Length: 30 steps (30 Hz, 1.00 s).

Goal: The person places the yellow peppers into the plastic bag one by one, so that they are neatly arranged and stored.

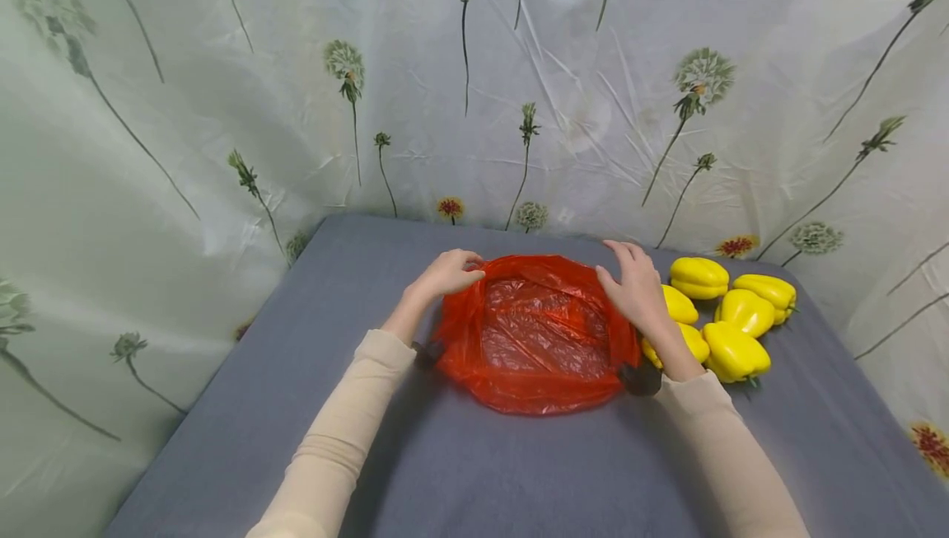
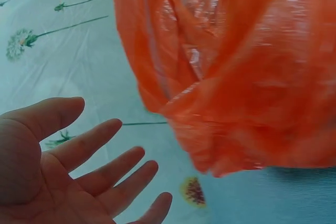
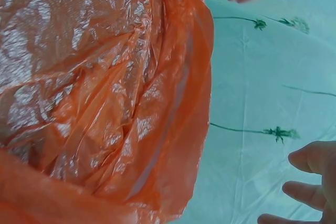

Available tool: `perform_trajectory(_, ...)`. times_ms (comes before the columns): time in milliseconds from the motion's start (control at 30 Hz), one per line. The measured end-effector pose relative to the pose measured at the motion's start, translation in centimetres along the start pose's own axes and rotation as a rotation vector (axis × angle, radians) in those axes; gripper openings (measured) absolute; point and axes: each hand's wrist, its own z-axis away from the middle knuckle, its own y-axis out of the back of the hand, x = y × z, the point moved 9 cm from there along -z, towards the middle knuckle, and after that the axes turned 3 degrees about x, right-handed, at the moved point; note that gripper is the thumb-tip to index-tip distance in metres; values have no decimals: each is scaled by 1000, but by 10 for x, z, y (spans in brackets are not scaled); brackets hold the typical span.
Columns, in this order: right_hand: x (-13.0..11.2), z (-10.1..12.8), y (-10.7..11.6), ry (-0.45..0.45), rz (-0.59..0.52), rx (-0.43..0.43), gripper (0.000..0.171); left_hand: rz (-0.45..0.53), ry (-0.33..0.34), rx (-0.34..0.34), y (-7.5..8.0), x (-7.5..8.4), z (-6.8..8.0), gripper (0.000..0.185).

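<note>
A red plastic bag (image 1: 544, 394) stands on the grey-covered table with its mouth spread wide and facing up. Its thin, crinkled inside shows in the head view. My left hand (image 1: 448, 273) is at the bag's far left rim; in the left wrist view that hand (image 2: 79, 171) has its fingers spread, apart from the red film (image 2: 252, 87). Over by the far right rim is my right hand (image 1: 636, 287), fingers extended. The right wrist view shows only part of this hand (image 3: 315, 187), with a gap between its fingertips and the bag (image 3: 173, 129).
Several yellow bell peppers (image 1: 734, 350) lie grouped to the right of the bag, some partly behind my right hand and wrist. The grey table cover (image 1: 504, 472) extends in front of and left of the bag. A dandelion-print curtain (image 1: 415, 109) hangs behind the table.
</note>
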Motion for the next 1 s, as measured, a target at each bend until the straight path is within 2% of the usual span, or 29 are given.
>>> perform_trajectory(133,9,8,4,-5,-33,-12,47,19,-18,12,-5,-13,9,43)
perform_trajectory(433,28,32,25,-28,-112,7,45,110,22,31,-15,-39,35,46)
perform_trajectory(600,38,43,40,-28,-130,15,42,140,-12,44,-19,-44,44,46)
perform_trajectory(800,55,56,47,-53,-152,-50,44,218,-10,43,-26,-53,51,45)
perform_trajectory(1000,75,67,54,-11,-150,-95,46,295,-26,25,-36,-57,56,47)
